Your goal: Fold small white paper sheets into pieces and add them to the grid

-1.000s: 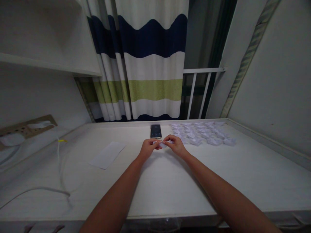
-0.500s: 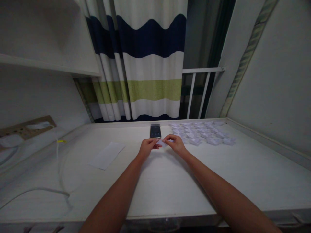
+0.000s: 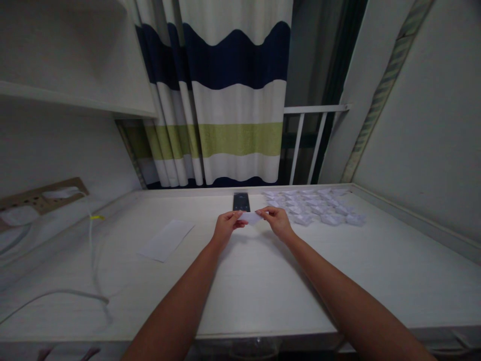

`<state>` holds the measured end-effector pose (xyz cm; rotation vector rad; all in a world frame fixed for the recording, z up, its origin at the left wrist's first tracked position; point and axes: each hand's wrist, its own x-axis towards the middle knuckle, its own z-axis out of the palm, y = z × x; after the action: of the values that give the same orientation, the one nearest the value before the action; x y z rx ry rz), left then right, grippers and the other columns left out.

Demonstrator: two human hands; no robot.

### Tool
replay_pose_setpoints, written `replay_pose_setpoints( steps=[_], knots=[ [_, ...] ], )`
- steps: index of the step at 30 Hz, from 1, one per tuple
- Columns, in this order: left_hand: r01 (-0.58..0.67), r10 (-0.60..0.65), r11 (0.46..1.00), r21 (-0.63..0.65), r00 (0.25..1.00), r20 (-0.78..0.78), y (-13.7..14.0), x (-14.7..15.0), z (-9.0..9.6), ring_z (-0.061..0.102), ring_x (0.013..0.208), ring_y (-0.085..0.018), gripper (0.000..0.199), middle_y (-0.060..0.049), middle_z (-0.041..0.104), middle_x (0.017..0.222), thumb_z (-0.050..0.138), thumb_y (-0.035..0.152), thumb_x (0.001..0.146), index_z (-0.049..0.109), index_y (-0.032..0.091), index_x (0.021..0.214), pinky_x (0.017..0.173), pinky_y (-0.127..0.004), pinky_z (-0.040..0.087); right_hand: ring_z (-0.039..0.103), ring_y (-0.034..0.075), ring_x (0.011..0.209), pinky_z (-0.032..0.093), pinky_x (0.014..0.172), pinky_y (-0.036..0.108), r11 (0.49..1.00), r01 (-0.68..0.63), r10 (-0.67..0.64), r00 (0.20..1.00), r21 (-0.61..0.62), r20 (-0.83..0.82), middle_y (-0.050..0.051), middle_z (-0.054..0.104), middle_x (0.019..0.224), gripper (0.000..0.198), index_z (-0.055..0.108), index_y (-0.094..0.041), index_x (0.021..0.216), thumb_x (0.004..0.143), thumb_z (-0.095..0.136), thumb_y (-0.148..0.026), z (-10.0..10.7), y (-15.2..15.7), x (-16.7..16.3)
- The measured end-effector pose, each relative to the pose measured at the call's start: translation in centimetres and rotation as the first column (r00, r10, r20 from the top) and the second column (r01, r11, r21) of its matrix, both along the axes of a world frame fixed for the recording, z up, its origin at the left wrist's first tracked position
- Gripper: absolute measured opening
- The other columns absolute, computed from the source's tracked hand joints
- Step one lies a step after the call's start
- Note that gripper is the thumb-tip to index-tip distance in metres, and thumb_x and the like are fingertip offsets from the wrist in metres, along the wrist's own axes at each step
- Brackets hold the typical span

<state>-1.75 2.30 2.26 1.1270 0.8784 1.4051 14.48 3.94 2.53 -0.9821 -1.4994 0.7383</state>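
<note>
A small piece of white paper (image 3: 249, 217) is stretched between my two hands, above the middle of the white desk (image 3: 259, 286). My left hand (image 3: 226, 224) pinches its left end between thumb and fingers. At the other end, my right hand (image 3: 277, 220) grips the paper with thumb and forefinger. Just beyond the paper lies a dark phone (image 3: 241, 201). Several folded white paper pieces (image 3: 315, 206) sit in rows at the back, right of my right hand. How the held paper is folded is too small to make out.
Flat white sheets (image 3: 168, 240) lie on the desk to the left. A pale cable (image 3: 91, 245) runs down from a power strip (image 3: 45, 198) at the left wall. A striped curtain (image 3: 236, 105) hangs behind the desk, and a shelf (image 3: 75, 100) juts out at upper left.
My hands have drawn slightly apart, so more of the white paper shows between them. Both hands keep hold of it.
</note>
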Motion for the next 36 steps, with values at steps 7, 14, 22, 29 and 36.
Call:
replay_pose_setpoints(
  steps=[7,14,22,29,36],
  knots=[
    [0.033,-0.033,0.999,-0.014,0.999,0.043,0.0,0.0,0.0,0.058,0.051,-0.010,0.032,-0.005,0.064,0.057,0.067,0.035,0.059,0.065,0.008,0.075,0.049,-0.019,0.046,0.033,0.007,0.043,0.023,0.041,0.021,1.000,-0.006,0.006,1.000,-0.010,0.002,-0.003,0.046,0.043,0.029,0.065,-0.014,0.059,0.057,0.062,-0.043,0.3,-0.2,-0.1],
    [0.002,0.000,1.000,-0.025,0.995,0.103,0.3,-0.1,0.0,0.057,0.048,-0.009,0.032,-0.005,0.063,0.056,0.063,0.036,0.063,0.063,0.008,0.077,0.048,-0.019,0.046,0.044,0.009,0.048,0.036,0.047,0.022,0.997,-0.074,0.073,0.994,-0.007,-0.081,0.000,0.056,0.051,0.027,0.063,-0.015,0.056,0.061,0.059,-0.042,0.9,-0.7,0.1],
    [0.049,-0.048,0.999,-0.020,0.998,0.048,0.0,-0.2,0.2,0.059,0.051,-0.012,0.031,-0.005,0.063,0.062,0.066,0.035,0.058,0.062,0.009,0.074,0.048,-0.021,0.046,0.045,0.010,0.049,0.038,0.047,0.022,0.999,-0.050,0.051,0.990,0.014,-0.130,0.000,0.055,0.054,0.027,0.061,-0.016,0.058,0.061,0.059,-0.042,0.8,-0.3,0.2],
    [0.173,-0.165,0.985,0.011,0.958,-0.236,-0.5,0.1,-0.1,0.057,0.055,-0.013,0.031,-0.003,0.063,0.064,0.068,0.036,0.055,0.064,0.011,0.073,0.051,-0.022,0.043,0.044,0.009,0.050,0.036,0.047,0.021,0.994,-0.081,0.084,0.996,0.075,-0.033,-0.002,0.049,0.053,0.031,0.056,-0.015,0.057,0.067,0.054,-0.044,0.4,-0.3,0.3],
    [0.113,-0.032,0.976,0.186,0.920,-0.391,-0.1,0.4,-0.8,0.055,0.063,-0.014,0.019,-0.004,0.064,0.067,0.069,0.029,0.054,0.065,0.014,0.065,0.060,-0.024,0.042,0.047,0.010,0.054,0.038,0.049,0.021,0.990,-0.103,0.090,0.988,0.095,0.128,0.000,0.053,0.057,0.029,0.058,-0.015,0.061,0.068,0.053,-0.043,0.4,-0.8,-0.2]
  ],
)
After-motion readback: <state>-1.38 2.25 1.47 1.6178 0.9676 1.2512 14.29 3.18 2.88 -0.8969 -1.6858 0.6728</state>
